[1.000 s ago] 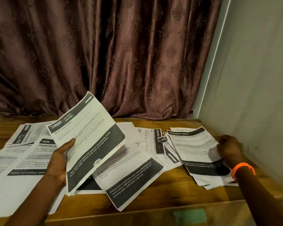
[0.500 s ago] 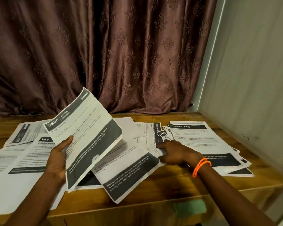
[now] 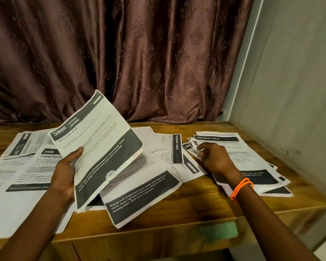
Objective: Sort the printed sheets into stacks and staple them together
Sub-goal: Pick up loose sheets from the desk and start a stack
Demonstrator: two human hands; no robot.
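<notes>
At frame centre-left, the left hand (image 3: 64, 176) gripped a raised sheet (image 3: 100, 147). At right, the right hand (image 3: 215, 159) seemingly pinched corners of a stack (image 3: 252, 166) on the table (image 3: 177, 223).

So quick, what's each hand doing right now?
Left hand: grips the raised "3800 Wash baby bottle" sheet.
Right hand: fingers curled at small sheets beside the Dressing Table stack; actual pinch cannot be told.

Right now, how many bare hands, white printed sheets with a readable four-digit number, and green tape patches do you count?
Bare hands: 2, left hand, right hand
White printed sheets with readable number: 2, 3800 sheet, 3406 sheet
Green tape patches: 1
Total: 5
</notes>
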